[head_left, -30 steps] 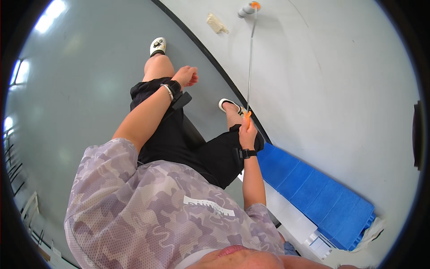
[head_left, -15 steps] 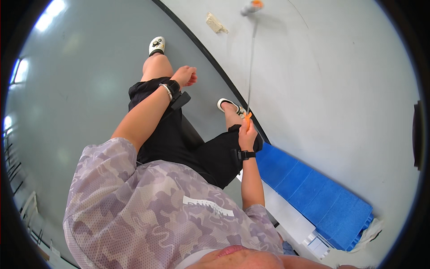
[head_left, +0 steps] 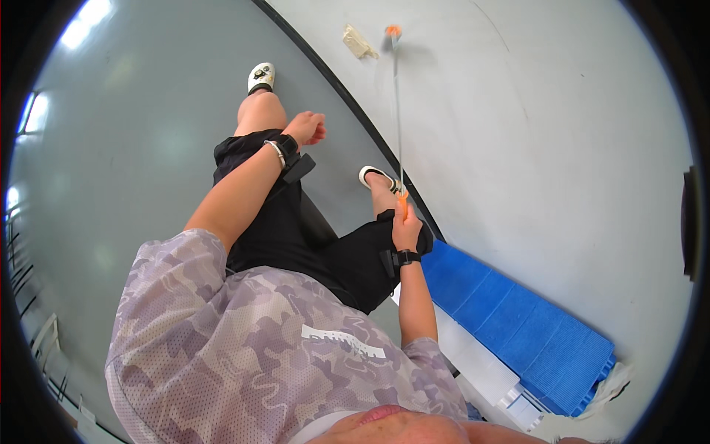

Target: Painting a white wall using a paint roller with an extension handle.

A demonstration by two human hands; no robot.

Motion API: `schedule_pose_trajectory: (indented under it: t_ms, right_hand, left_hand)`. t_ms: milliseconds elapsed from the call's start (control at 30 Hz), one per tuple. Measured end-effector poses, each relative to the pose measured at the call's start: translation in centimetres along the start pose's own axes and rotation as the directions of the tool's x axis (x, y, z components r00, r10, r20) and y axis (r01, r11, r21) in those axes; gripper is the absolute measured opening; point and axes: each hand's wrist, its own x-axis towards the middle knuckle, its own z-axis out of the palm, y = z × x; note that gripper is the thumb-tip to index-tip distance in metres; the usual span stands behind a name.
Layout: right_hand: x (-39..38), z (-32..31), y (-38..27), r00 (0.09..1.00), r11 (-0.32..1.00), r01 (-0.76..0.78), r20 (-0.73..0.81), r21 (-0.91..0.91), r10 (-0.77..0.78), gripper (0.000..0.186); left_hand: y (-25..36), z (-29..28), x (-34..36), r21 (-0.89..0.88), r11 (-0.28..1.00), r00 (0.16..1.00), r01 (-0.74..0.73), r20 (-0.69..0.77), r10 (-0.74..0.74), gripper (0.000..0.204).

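Note:
My right hand (head_left: 406, 226) is closed around the orange handle of a long thin-rod tool (head_left: 399, 126), near my right knee. Its rod reaches up to a grey and orange head, slightly blurred, at the white surface (head_left: 562, 126); I cannot tell whether the head touches it. A small beige object (head_left: 359, 42) is just left of that head. My left hand (head_left: 308, 129) is held above my left knee, fingers curled in, with nothing visible in them. Both wrists wear black straps.
Beside my right forearm is a blue textured panel (head_left: 510, 314) with a white base (head_left: 470, 351). A black strip (head_left: 347, 96) divides the grey floor (head_left: 148, 148) from the white surface. Metal frames stand at the far left edge.
The tool's head has swung left and slightly down, closer to the beige object. My right hand has shifted slightly left and down with the handle. My left hand has barely moved.

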Motion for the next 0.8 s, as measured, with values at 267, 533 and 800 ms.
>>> schedule_pose_trajectory:
  t_ms: [267, 533, 800]
  right_hand:
    - [0.7, -0.1, -0.4, 0.993, 0.995, 0.069, -0.095, -0.069, -0.076, 0.038]
    - [0.0, 0.0, -1.0, 1.0, 0.995, 0.01, -0.012, -0.101, -0.011, 0.04]
    - [0.2, -0.1, -1.7, 0.982, 0.995, 0.094, -0.165, -0.025, -0.096, 0.035]
  left_hand:
    - [0.1, 0.6, -0.4, 0.031, 0.999, 1.0, -0.007, -0.003, 0.007, 0.02]
    - [0.2, 0.1, -0.4, 0.028, 1.0, 1.0, -0.011, -0.008, 0.011, 0.02]
    - [0.0, 0.2, -0.4, 0.032, 0.999, 1.0, -0.014, -0.014, 0.015, 0.02]
